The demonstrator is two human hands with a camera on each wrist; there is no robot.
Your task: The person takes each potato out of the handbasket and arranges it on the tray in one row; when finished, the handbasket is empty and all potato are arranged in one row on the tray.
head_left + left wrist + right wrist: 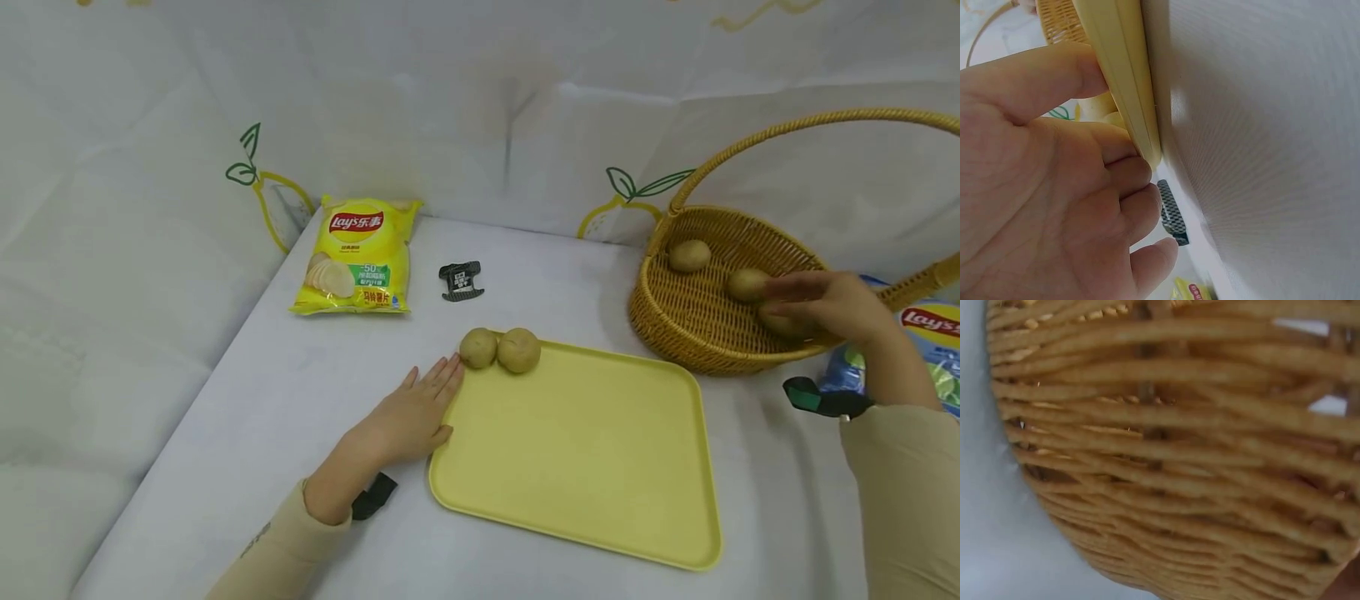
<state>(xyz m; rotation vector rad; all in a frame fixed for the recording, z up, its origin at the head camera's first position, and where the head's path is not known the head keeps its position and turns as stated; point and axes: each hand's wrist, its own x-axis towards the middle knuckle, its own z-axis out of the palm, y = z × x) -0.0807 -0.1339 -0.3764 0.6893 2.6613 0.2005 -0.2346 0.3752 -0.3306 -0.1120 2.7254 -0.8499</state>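
Note:
My left hand (411, 421) lies along the left edge of a yellow tray (585, 450); its fingers are fairly straight and its thumb touches the rim. The left wrist view shows this hand's palm beside the tray edge (1124, 69). Two potatoes, one left (478, 347) and one right (519, 350), sit together in the tray's far-left corner, by my fingertips. My right hand (840, 307) reaches into a wicker basket (667, 321), fingers extended and thumb apart. Near its fingertips lies a potato (747, 285); another potato (783, 323) is partly hidden beneath it. Basket weave fills most of the right wrist view.
A third potato (690, 256) lies at the basket's left side. The tall basket handle (795, 125) arches above. A yellow chip bag (356, 258) and a small black packet (461, 281) lie behind the tray. A blue chip bag (933, 333) lies right of the basket.

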